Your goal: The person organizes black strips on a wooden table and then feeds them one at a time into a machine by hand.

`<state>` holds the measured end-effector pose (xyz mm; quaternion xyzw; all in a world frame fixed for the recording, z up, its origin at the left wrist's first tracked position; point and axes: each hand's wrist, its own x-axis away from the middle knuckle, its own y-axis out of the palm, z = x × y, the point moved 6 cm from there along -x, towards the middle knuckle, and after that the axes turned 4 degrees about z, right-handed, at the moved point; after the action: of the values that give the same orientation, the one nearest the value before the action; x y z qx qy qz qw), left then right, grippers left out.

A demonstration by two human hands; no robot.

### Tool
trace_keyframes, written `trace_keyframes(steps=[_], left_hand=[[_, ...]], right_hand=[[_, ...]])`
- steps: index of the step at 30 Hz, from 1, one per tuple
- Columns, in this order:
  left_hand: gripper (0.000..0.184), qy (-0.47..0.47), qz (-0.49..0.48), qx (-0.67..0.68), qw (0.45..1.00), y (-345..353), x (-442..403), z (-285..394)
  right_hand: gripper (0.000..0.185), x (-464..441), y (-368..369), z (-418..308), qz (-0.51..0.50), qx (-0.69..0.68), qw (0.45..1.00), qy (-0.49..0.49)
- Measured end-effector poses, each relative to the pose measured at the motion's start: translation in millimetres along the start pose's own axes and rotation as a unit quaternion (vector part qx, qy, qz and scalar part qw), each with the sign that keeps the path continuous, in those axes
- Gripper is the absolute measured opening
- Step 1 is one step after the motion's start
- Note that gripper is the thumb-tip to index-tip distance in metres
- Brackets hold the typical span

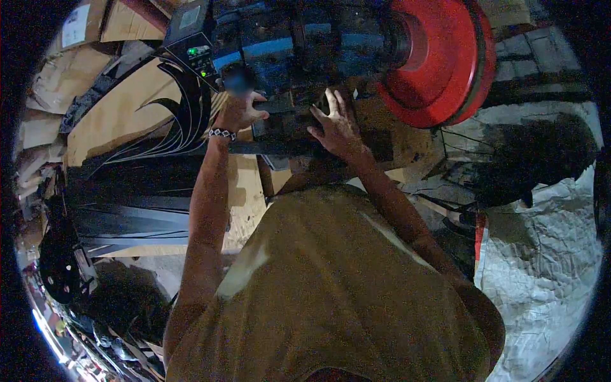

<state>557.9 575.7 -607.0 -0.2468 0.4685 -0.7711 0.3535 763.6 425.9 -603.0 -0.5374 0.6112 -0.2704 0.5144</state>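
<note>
A dark blue machine [273,48] fills the top of the view, with a large red wheel [426,63] on its right side. My left hand [238,113], with a patterned bracelet [222,134] at the wrist, is at the machine's lower left; its thumb and a finger stand apart, while a blurred patch covers other fingertips. Over the dark machine bed [280,121], my right hand [338,124] has its fingers spread. I see nothing held in either hand. Long black strips [184,102] curve beside my left hand.
A control box [194,51] with green lights adjoins the machine's left side. More flat black strips [140,213] lie on a wooden board [238,210]. At right are a crumpled white sheet [541,254] and a dark heap [522,153]. Cardboard pieces [57,79] are at upper left.
</note>
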Motion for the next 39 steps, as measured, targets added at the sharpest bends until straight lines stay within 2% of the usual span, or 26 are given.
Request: trace_keyframes(steps=[1,5,8,11,14,16,17,19,20,22,23,25,28,30,32,34,36,37,39], left_hand=[[0.065,0.002,0.006,-0.002,1.0,-10,3,16],[0.065,-0.007,0.001,-0.028,1.0,-22,2,39],[0.055,-0.099,-0.113,-0.049,0.987,-30,4,52],[0.056,-0.099,-0.119,-0.053,0.986,-21,1,44],[0.058,-0.113,-0.127,-0.038,0.985,-23,2,47],[0.059,-0.122,-0.126,-0.051,0.983,-28,3,52],[0.06,-0.127,-0.126,-0.058,0.982,-29,4,53],[0.059,-0.117,-0.118,-0.05,0.985,-27,4,49],[0.059,-0.109,-0.115,-0.046,0.986,-25,4,48],[0.06,-0.109,-0.125,-0.05,0.985,-21,0,46],[0.06,-0.11,-0.128,-0.053,0.984,-20,0,44],[0.059,-0.075,-0.099,-0.033,0.992,-16,1,37],[0.058,-0.065,-0.08,-0.006,0.995,-10,2,31],[0.056,-0.063,-0.064,-0.005,0.996,-8,4,25],[0.052,-0.048,-0.036,-0.019,0.998,-7,9,15],[0.05,0.12,0.062,-0.047,0.99,-26,26,2],[0.048,0.03,0.009,0.059,0.998,-51,43,2],[0.047,-0.146,-0.092,0.175,0.969,-73,58,8],[0.051,-0.111,-0.112,0.275,0.948,-109,83,-4]], right_hand=[[0.054,2,-2,0,0.017,-0.006,1.0,-0.006],[0.053,9,-8,16,0.004,-0.042,0.995,0.085],[0.049,16,-12,31,-0.018,-0.099,0.987,0.123],[0.044,17,-40,39,-0.076,-0.146,0.969,0.186],[0.04,22,-56,56,-0.047,-0.327,0.905,0.267],[0.047,26,-67,59,0.01,-0.412,0.843,0.346],[0.049,22,-70,67,-0.009,-0.435,0.828,0.354],[0.053,14,-60,81,-0.05,-0.399,0.831,0.386],[0.054,12,-48,89,-0.072,-0.337,0.845,0.409],[0.056,19,-39,98,-0.07,-0.315,0.84,0.436],[0.056,22,-39,101,-0.048,-0.357,0.823,0.44],[0.055,25,-44,96,-0.008,-0.409,0.816,0.409],[0.05,21,-71,58,0.008,-0.399,0.858,0.325],[0.044,30,-61,50,-0.029,-0.337,0.892,0.3],[0.037,32,-52,31,-0.083,-0.239,0.943,0.219],[0.032,39,-45,11,-0.103,-0.152,0.972,0.145],[0.032,46,-41,-6,-0.094,-0.082,0.989,0.08],[0.035,47,-39,-8,-0.106,-0.07,0.989,0.078],[0.044,48,-36,-12,-0.13,-0.046,0.988,0.072]])
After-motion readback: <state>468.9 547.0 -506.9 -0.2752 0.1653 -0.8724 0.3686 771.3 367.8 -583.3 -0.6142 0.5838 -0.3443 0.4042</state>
